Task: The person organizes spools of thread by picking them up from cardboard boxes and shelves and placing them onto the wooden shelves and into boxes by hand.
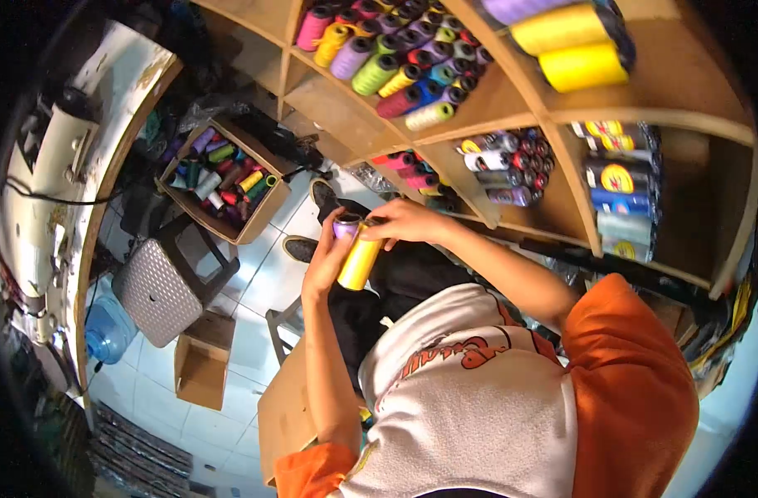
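Observation:
In front of my lap, my left hand (319, 267) is closed around a purple thread spool (344, 226), whose dark core end faces up. Against it leans a yellow thread spool (359, 264), tilted, with its lower end hanging over my legs. My right hand (408, 222) has its fingers closed on the upper end of the yellow spool. The left thumb lies between the two spools; whether it also presses on the yellow one I cannot tell.
Ahead, a wooden shelf (487, 217) holds many coloured spools, including big yellow cones (582, 68). A cardboard box of mixed spools (267, 203) stands on the tiled floor beside a grey stool (159, 282). A small open carton (203, 365), a water bottle (109, 328) and a sewing machine (55, 183) are left.

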Tool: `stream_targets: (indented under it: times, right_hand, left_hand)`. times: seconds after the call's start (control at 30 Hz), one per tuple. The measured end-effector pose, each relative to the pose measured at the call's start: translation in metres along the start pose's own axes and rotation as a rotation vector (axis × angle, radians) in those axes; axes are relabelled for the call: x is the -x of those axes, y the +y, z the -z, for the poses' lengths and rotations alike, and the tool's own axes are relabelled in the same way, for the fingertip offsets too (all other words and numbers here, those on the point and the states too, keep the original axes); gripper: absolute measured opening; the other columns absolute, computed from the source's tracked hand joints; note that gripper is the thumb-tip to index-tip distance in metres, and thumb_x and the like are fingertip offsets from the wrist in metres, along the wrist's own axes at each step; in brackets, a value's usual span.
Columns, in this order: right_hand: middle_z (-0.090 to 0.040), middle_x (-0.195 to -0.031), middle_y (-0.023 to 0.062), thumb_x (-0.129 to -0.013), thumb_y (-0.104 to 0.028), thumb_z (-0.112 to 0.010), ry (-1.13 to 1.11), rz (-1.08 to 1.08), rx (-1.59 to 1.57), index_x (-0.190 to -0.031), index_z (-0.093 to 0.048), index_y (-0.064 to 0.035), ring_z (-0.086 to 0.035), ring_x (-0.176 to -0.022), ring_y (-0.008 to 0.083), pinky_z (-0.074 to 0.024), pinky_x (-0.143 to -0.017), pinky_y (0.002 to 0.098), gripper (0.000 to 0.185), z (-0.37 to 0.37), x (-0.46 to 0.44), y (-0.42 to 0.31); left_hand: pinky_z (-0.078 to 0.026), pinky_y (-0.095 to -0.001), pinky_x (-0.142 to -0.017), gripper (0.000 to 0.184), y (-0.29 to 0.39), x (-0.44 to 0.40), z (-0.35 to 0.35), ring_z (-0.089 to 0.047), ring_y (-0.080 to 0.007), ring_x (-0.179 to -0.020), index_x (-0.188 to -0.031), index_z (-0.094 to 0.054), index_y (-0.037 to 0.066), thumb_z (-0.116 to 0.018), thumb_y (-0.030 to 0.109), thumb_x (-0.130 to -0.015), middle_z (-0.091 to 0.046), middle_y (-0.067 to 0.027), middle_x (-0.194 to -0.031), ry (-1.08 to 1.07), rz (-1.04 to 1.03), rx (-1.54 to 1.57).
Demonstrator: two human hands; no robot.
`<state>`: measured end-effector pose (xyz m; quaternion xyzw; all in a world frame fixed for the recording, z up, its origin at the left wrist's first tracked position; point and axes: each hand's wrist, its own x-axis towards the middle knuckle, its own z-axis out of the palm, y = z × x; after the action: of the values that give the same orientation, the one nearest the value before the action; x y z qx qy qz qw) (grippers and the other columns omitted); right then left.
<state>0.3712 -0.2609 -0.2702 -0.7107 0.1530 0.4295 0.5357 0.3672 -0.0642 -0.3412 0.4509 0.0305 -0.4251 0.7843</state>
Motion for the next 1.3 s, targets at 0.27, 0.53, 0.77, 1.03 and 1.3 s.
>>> stream_targets:
  times: [0.27, 0.53, 0.77, 1.03, 1.3]
  right_hand:
    - [-0.061, -0.09, 0.0034, -0.069, -0.014, -0.076, 0.505, 0.235, 0.135, -0.106, -0.059, -0.003, -0.056, -0.087, 0.0116, -0.0447, -0.079, 0.0257, 0.043, 0.029, 0.133, 0.067]
    - [-0.063, -0.102, 0.0161, -0.066, -0.007, -0.073, 0.981, -0.231, 0.704, -0.113, -0.055, -0.0124, -0.059, -0.094, 0.0369, -0.0462, -0.084, 0.0416, 0.05, 0.09, 0.212, 0.14]
    - [-0.059, -0.099, 0.018, -0.072, 0.01, -0.05, 1.029, -0.273, 0.747, -0.103, -0.053, -0.009, -0.055, -0.099, 0.04, -0.045, -0.079, 0.047, 0.036, 0.117, 0.216, 0.157]
    - [-0.055, -0.11, 0.0111, -0.078, 0.002, -0.054, 0.873, -0.039, 0.859, -0.1, -0.057, -0.0103, -0.057, -0.096, 0.0362, -0.0463, -0.079, 0.0439, 0.026, 0.121, 0.215, 0.179]
    - [-0.052, -0.107, 0.013, -0.072, 0.006, -0.056, 0.744, 0.19, 1.109, -0.095, -0.06, -0.0036, -0.056, -0.091, 0.0333, -0.0462, -0.079, 0.0398, 0.026, 0.124, 0.21, 0.178]
  left_hand:
    - [-0.05, -0.0283, -0.072, 0.046, -0.02, 0.026, -0.009, -0.058, -0.0158, -0.082, -0.133, -0.039, 0.009, -0.053, 0.026, -0.093, -0.057, -0.0094, -0.104, 0.258, 0.082, 0.057]
    - [-0.049, -0.0272, -0.068, 0.051, -0.031, 0.032, 0.018, -0.056, -0.0133, -0.081, -0.131, -0.041, 0.009, -0.057, 0.035, -0.091, -0.056, -0.0076, -0.105, 0.386, 0.047, -0.066]
    - [-0.05, -0.0286, -0.063, 0.049, -0.046, 0.044, 0.0, -0.057, -0.0149, -0.075, -0.125, -0.044, 0.008, -0.058, 0.038, -0.089, -0.057, -0.0063, -0.094, 0.44, 0.062, -0.094]
    - [-0.051, -0.0295, -0.064, 0.049, -0.062, 0.051, -0.005, -0.058, -0.0164, -0.073, -0.123, -0.045, 0.007, -0.06, 0.037, -0.088, -0.056, -0.0064, -0.093, 0.505, 0.043, -0.04]
    - [-0.051, -0.0318, -0.057, 0.043, -0.052, 0.055, -0.001, -0.06, -0.0183, -0.067, -0.114, -0.046, 0.007, -0.056, 0.041, -0.089, -0.056, -0.0072, -0.086, 0.558, -0.015, -0.087]
